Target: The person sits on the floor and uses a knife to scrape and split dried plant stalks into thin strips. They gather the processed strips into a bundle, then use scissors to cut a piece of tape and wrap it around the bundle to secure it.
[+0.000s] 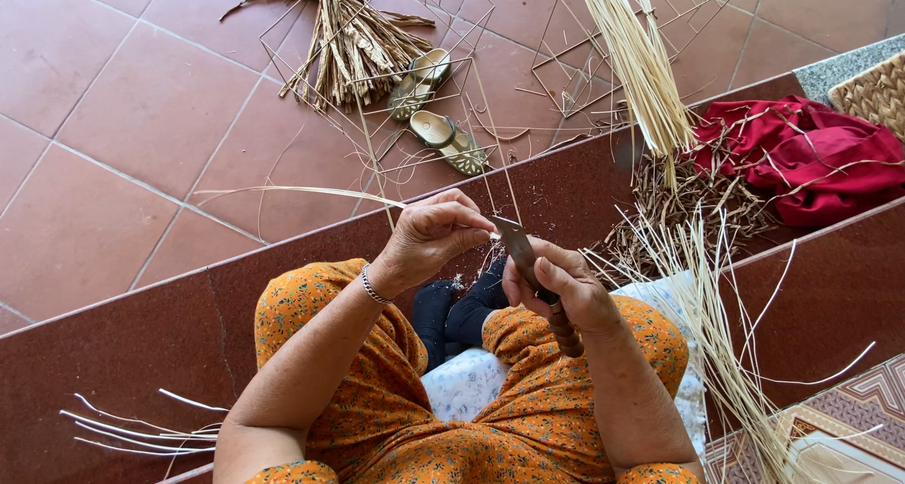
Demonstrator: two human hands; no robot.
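The right hand (566,286) is clenched on a knife (528,258) with a ribbed wooden handle, blade angled up toward the left hand (429,234). That hand pinches a pale reed strip (292,192), which trails away to its far left. The step looks like scraping the strip; next the blade needs steady pressure along it. Beyond lie sandals (434,107) and reed bundles (641,60).

A thin pale straw strip (311,193) runs nearly level to the left, its near end pinched between fingers above the lap. A short knife (528,258) with a dull grey blade and a ridged brown handle tilts up-left, its blade tip meeting the strip's pinched end.
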